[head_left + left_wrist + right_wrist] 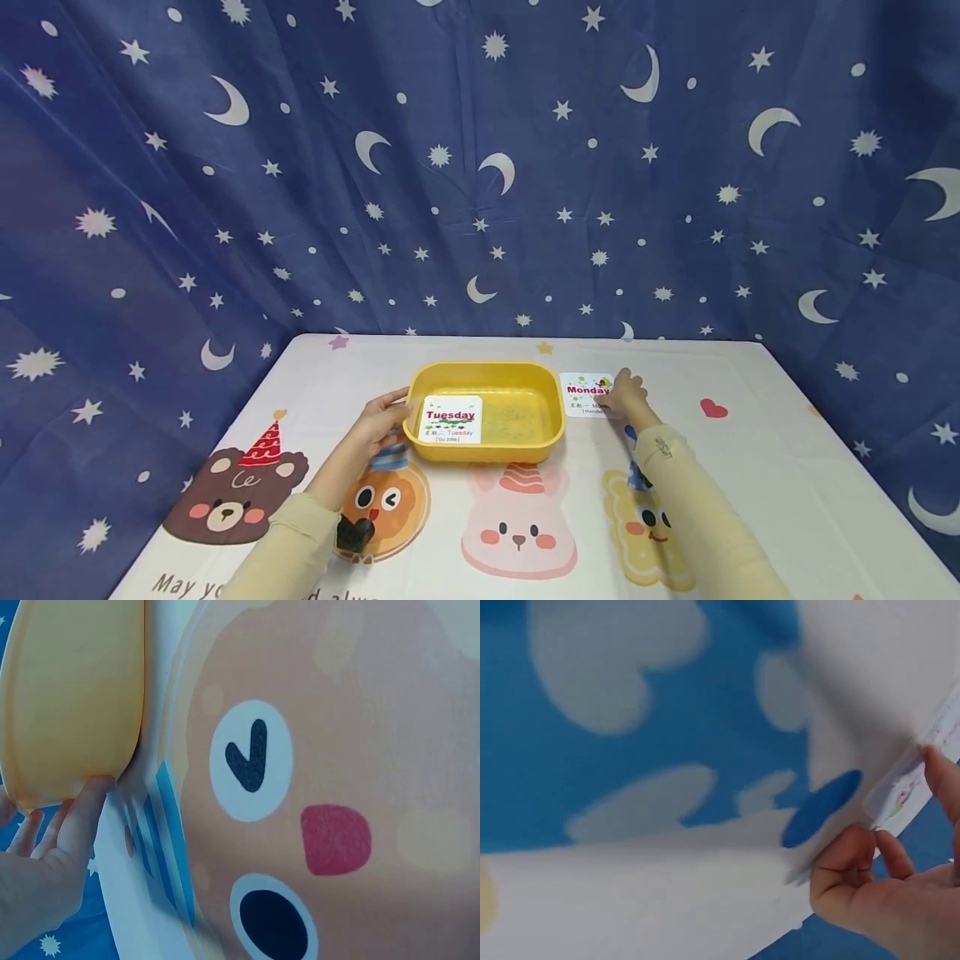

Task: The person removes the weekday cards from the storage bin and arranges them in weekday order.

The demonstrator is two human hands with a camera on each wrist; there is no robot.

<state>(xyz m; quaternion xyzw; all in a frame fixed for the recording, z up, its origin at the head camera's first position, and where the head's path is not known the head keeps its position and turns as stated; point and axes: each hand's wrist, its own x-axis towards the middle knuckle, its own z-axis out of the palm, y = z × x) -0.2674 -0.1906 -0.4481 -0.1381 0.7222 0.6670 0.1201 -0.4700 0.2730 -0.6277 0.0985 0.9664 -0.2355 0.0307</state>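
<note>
A yellow plastic basin [517, 452] stands on the table, and a white "Tuesday" card [452, 420] lies in its left part. My left hand [382, 421] grips the basin's left end; the left wrist view shows the fingers [82, 817] under and against its outer wall, the thumb at the rim. To the right of the basin, a white "Monday" card [581, 393] is pinched at its right side by my right hand [627, 396]. In the right wrist view the card [900, 787] is seen nearly edge-on between thumb and finger.
The white tablecloth [757, 467] is printed with cartoon figures, including a bear [232, 500] and a pink rabbit [517, 533]. Behind the table hangs a dark blue curtain [465, 92] with moons and stars.
</note>
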